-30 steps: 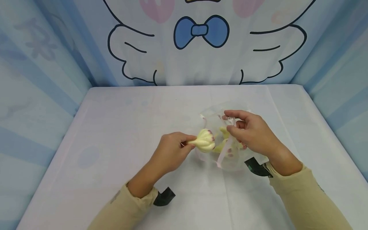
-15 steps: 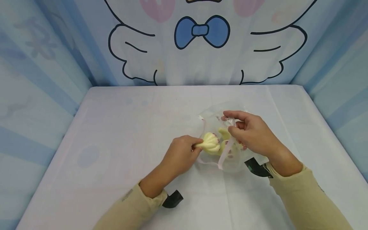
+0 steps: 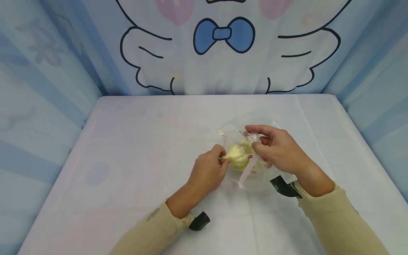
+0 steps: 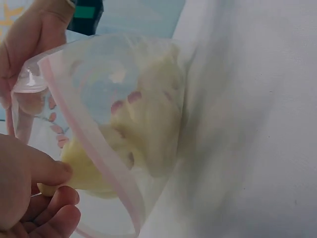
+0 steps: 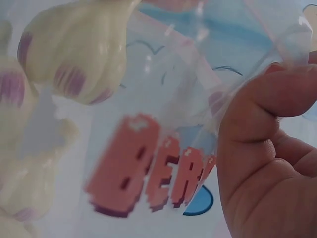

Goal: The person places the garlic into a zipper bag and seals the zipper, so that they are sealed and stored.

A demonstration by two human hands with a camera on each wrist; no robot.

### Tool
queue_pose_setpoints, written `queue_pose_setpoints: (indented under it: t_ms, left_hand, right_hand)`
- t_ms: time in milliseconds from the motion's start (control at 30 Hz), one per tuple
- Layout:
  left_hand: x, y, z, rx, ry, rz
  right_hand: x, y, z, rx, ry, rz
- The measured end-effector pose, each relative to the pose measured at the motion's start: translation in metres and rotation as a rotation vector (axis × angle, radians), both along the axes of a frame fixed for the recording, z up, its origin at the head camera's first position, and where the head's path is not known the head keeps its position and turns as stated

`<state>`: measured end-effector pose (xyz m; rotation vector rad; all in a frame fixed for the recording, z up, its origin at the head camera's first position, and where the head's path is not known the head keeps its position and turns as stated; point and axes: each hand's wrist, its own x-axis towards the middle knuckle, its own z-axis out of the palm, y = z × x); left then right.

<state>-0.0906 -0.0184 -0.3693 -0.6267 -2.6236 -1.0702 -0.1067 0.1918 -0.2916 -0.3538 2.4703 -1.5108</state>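
Observation:
My left hand (image 3: 208, 170) pinches a pale yellow garlic bulb (image 3: 238, 157) by its stem. The bulb's body is inside the mouth of a clear plastic bag (image 4: 109, 64) with a pink strip along its opening. More garlic bulbs (image 4: 153, 119) with purple-marked ends lie deeper in the bag, blurred by the plastic. With thumb and fingers, my right hand (image 3: 282, 148) grips the bag's edge and keeps the mouth apart. In the right wrist view, red lettering (image 5: 124, 166) shows on the bag, beside the bulbs (image 5: 29, 183) inside.
A white cloth covers the table (image 3: 143, 134) beneath both hands. Behind it hangs a curtain with a blue bow print (image 3: 221, 33), and blue curtains (image 3: 41, 124) flank the sides. A black strap piece (image 3: 199, 221) sits at the left sleeve, another (image 3: 285, 186) at the right.
My left hand has moved right, carrying the garlic bulb from the bag's opening to inside it. The right hand has stayed nearly in place, still gripping the bag.

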Motion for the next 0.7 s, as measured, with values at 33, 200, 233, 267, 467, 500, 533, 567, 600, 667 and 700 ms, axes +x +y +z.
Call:
queue_pose_setpoints:
  t_ms: [33,200,233,267,467,500,533,567,600,667,700]
  left_hand:
    - [0.000,0.002,-0.001,-0.002,0.004,-0.002]
    - [-0.001,0.008,-0.007,-0.033,0.049,0.004]
    - [-0.001,0.008,-0.008,-0.047,0.065,0.006]
    - [-0.001,0.008,-0.010,-0.064,0.083,0.008]
    - [0.000,0.009,-0.014,-0.147,0.146,0.008]
    - [0.000,0.010,-0.014,-0.154,0.146,0.009]
    - [0.001,0.010,-0.014,-0.162,0.144,0.012]
    - [0.001,0.010,-0.014,-0.164,0.139,0.013]
    - [0.002,0.010,-0.014,-0.164,0.142,0.016]
    - [0.003,0.011,-0.015,-0.162,0.146,0.023]
    - [0.004,0.011,-0.016,-0.160,0.150,0.023]
  right_hand:
    - [0.000,0.000,0.000,-0.004,-0.004,0.001]
    - [0.001,0.000,0.001,-0.030,-0.018,0.009]
    - [0.000,0.000,0.001,-0.034,-0.021,0.010]
    - [0.000,0.000,0.001,-0.039,-0.024,0.011]
    - [0.000,0.000,0.000,-0.029,-0.012,0.014]
    - [0.000,-0.001,0.000,-0.023,-0.007,0.015]
    - [0.000,-0.001,-0.001,-0.018,-0.002,0.015]
    - [-0.001,-0.001,-0.001,-0.014,0.003,0.014]
    - [-0.001,-0.001,-0.001,-0.008,0.007,0.013]
    - [-0.001,-0.001,-0.001,-0.004,0.013,0.014]
    - [-0.001,-0.001,-0.001,0.000,0.015,0.014]
